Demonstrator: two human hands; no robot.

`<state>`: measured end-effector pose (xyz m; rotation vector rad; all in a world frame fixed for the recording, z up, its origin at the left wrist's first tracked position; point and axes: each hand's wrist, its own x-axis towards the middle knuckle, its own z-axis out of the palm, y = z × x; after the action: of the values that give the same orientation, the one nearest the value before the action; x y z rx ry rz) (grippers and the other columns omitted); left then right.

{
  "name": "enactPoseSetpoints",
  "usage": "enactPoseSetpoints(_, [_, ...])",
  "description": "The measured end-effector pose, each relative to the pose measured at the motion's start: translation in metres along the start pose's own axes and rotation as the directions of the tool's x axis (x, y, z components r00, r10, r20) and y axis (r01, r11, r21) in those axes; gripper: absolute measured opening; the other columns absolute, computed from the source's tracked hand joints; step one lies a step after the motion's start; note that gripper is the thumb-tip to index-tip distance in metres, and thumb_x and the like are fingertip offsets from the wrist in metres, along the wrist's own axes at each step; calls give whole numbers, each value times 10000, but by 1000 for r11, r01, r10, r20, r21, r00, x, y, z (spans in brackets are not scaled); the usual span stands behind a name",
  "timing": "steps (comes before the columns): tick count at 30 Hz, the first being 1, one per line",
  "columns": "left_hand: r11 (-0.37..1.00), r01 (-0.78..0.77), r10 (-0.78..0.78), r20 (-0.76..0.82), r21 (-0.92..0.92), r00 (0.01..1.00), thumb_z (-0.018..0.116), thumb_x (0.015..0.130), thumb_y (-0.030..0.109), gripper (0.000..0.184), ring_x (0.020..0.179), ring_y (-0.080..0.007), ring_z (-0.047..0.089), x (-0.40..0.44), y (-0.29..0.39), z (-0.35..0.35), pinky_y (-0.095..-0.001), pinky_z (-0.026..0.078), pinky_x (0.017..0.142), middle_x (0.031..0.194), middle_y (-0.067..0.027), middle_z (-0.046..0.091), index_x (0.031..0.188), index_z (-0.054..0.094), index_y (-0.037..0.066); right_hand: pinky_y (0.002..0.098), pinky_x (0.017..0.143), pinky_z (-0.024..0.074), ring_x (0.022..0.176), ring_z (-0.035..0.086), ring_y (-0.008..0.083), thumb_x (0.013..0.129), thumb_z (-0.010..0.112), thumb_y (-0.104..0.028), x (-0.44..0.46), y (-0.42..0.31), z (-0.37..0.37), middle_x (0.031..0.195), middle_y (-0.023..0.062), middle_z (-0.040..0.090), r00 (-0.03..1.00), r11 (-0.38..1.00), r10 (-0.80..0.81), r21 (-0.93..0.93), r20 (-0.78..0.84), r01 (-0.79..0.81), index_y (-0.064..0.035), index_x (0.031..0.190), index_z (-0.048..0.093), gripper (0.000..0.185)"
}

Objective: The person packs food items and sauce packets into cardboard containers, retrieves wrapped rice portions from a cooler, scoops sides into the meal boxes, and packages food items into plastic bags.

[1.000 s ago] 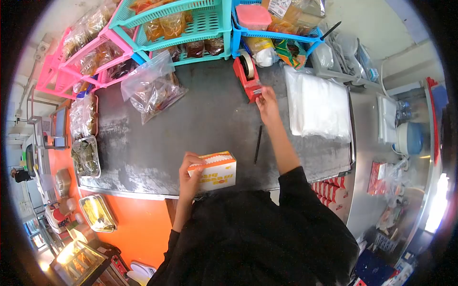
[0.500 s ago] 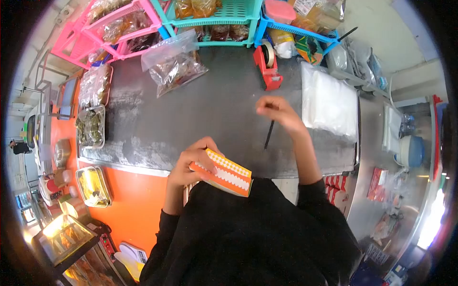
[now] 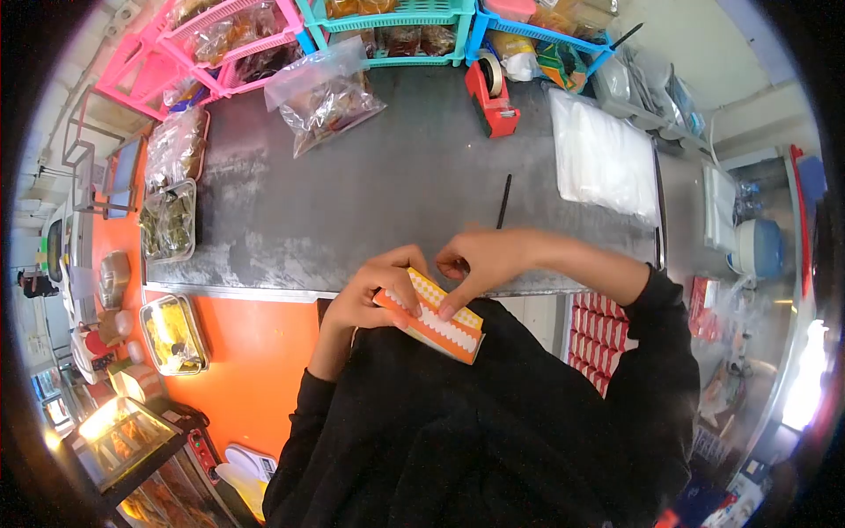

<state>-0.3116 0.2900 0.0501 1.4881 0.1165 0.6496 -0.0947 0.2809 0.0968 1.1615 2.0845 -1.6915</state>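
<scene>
Between the left grip [image 3: 378, 290] and the right grip [image 3: 482, 264] sits a small oblong carton of thin, smooth card [image 3: 451, 341], orange and yellow, with a white scalloped band and a checked strip. It is tilted, held close to the torso in matt black cloth [image 3: 493, 396]. The left grip is closed around the carton's left end, fingers bent over the top. The right grip arches in from the other side, wrist level and elbow bent outward, with its thumb laid on the printed card and its fingers curled; whether it pinches anything is hard to tell, as the fingertips are partly hidden.

Just beyond the right grip, a slim black stick, probably a pen [image 3: 503, 201], lies on the dark, scuffed, flat counter [image 3: 378, 202]. Farther beyond are a glossy red tape dispenser [image 3: 500, 114] and, to its right, a soft pile of crinkled white plastic sheets [image 3: 607, 158]. Well beyond the left grip rests a creased clear plastic bag [image 3: 330, 110].
</scene>
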Motion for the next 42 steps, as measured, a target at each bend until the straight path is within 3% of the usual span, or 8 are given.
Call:
enactPoseSetpoints(9, [984,26,-43,-92,-178,995,719,732,335,269,814,-207,510,-9,-10,-5,-294,379,690,857,-98,517,729,612,89,275,613,394,736,462,114,721,730,-422,21,38,57,847,33,501,816,648,-183,557,-548,520,-57,904,472,483])
enactPoseSetpoints(16, [974,-36,-62,-415,-223,908,597,838,412,330,759,-154,482,-29,-45,0,-282,400,678,833,-66,502,833,544,87,253,646,482,843,539,106,854,604,-316,34,62,65,955,30,509,980,250,-126,951,-157,184,-86,1051,469,332])
enactPoseSetpoints(20, [900,-4,-410,-850,-436,332,446,915,475,404,749,-148,568,-36,-53,25,-288,509,681,814,-58,515,936,454,72,282,792,421,898,535,154,920,491,-225,27,48,84,1078,86,545,826,222,107,823,-553,523,-38,1247,422,382])
enactPoseSetpoints(22, [965,91,-263,-926,-248,269,392,943,447,379,782,-144,538,-62,-101,41,-305,494,690,867,-62,504,997,443,75,301,826,418,910,546,163,896,536,-218,48,60,104,1046,83,559,638,807,28,394,-770,440,-3,1232,427,413])
enactPoseSetpoints(25, [951,277,-102,-986,-136,-134,514,886,425,561,1013,-260,502,-68,-185,74,-351,415,893,1120,-175,479,1234,371,8,294,808,458,944,569,173,836,628,-157,66,75,135,1029,102,577,713,451,202,710,-672,541,-14,1144,485,369])
enactPoseSetpoints(29, [900,428,45,-962,-77,-268,578,830,399,630,1168,-354,359,-83,-176,151,-432,273,996,1239,-212,377,1294,333,51,352,726,450,856,570,206,806,662,-381,72,168,143,1033,101,555,626,614,165,576,-762,540,-26,1164,474,538])
enactPoseSetpoints(34, [884,466,215,-854,-36,-474,586,822,342,551,1177,-352,328,-147,-155,253,-421,270,983,1208,-208,381,1245,363,68,442,813,439,1065,506,333,815,626,-393,76,218,115,1160,196,504,263,877,-138,-241,-955,-417,-32,1181,470,537])
enactPoseSetpoints(42, [971,237,192,-605,5,-773,577,847,227,366,1019,-252,427,-304,-127,417,-347,370,911,1123,-145,374,1155,448,76,480,994,307,1228,326,410,804,600,-126,92,42,296,1318,240,344,283,721,-680,-687,-676,92,-26,1151,493,377])
